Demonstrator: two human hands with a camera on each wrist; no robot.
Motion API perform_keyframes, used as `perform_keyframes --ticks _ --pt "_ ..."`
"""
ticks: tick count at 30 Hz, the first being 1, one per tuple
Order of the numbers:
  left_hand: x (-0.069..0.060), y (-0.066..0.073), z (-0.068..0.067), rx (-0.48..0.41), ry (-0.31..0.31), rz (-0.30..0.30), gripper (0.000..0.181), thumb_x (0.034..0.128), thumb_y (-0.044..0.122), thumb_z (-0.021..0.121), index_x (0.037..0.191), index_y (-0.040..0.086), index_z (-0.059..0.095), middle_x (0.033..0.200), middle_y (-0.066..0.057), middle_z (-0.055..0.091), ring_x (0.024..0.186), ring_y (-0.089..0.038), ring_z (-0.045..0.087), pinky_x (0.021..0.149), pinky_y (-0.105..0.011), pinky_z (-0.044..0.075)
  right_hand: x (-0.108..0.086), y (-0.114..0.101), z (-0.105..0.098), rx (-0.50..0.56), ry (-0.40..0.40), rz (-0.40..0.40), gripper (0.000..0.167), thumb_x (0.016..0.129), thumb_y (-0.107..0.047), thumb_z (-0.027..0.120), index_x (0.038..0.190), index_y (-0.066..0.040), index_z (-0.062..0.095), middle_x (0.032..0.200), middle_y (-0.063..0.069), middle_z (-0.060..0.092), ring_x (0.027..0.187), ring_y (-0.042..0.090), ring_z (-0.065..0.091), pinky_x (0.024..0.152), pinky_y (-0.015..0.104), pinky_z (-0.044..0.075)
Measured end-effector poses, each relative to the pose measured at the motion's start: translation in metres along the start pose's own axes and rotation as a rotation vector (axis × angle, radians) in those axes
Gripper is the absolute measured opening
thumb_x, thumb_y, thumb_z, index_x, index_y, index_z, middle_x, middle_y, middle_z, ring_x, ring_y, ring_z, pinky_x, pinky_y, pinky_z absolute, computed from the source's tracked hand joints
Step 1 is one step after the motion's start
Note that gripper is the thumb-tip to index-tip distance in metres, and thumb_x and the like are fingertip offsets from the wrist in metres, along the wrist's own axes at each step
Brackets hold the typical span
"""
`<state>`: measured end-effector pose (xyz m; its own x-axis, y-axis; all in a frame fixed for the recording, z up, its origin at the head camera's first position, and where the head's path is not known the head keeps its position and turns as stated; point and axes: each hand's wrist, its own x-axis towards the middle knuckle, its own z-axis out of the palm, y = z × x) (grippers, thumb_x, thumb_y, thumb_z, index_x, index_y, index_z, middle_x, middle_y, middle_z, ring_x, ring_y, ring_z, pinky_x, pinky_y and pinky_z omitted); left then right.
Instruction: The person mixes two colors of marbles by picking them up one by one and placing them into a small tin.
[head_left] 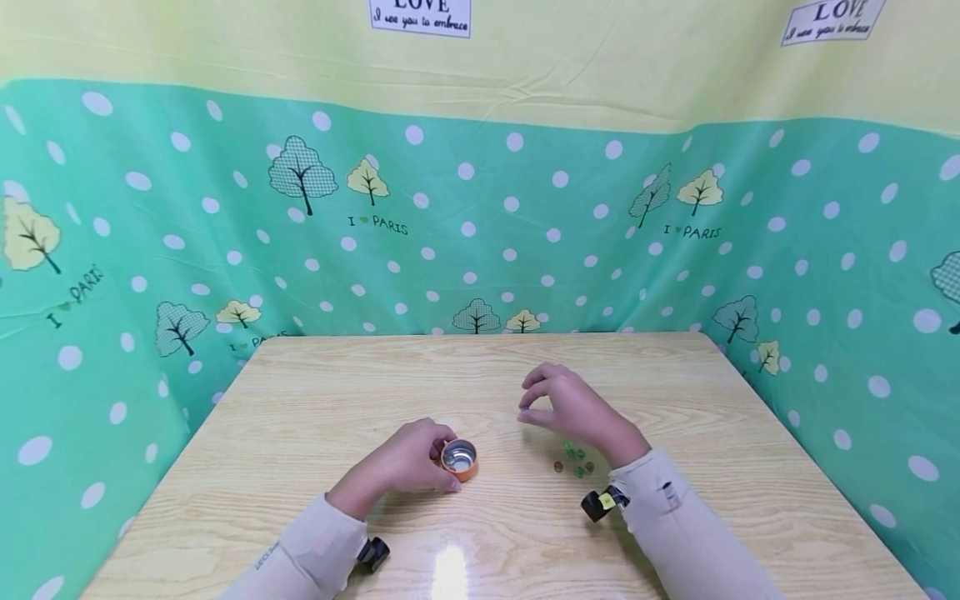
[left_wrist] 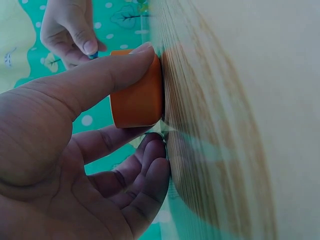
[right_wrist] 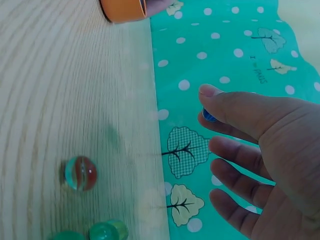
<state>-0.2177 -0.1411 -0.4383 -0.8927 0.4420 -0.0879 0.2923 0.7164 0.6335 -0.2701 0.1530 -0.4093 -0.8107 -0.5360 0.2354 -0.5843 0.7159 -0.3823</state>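
A small round cup (head_left: 468, 476), orange outside and shiny metal inside, stands upright on the table. My left hand (head_left: 412, 457) grips it from the left, thumb on the near side and a finger on the far side. Whether anything lies in it I cannot tell. My right hand (head_left: 572, 408), raised above the table to the right of the cup, pinches a blue marble (right_wrist: 208, 116) between thumb and forefinger; its other fingers are loosely bent. Below that hand lie several green marbles (head_left: 579, 472) and a clear marble with red-brown swirls (right_wrist: 81, 173).
The light wood table (head_left: 360, 375) carries the cup and the loose marbles. A green and yellow cloth (head_left: 487, 200) with dots and trees hangs along its back and sides. Each forearm wears a small black camera (head_left: 597, 505) at the wrist.
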Motion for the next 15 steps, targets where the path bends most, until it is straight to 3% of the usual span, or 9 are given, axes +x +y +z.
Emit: perform_keyframes --ticks 15 --pt "0.001 0.001 -0.002 0.005 -0.007 -0.018 0.056 0.0698 0.03 0.097 0.115 0.009 0.072 0.1 -0.001 0.065 0.09 -0.018 0.058 0.081 -0.041 0.051 0.002 -0.011 0.01 0.02 -0.013 -0.011 0.008 0.087 -0.032 0.085 0.092 -0.027 0.081 0.122 0.001 0.065 0.115 0.02 0.058 0.1 0.043 0.05"
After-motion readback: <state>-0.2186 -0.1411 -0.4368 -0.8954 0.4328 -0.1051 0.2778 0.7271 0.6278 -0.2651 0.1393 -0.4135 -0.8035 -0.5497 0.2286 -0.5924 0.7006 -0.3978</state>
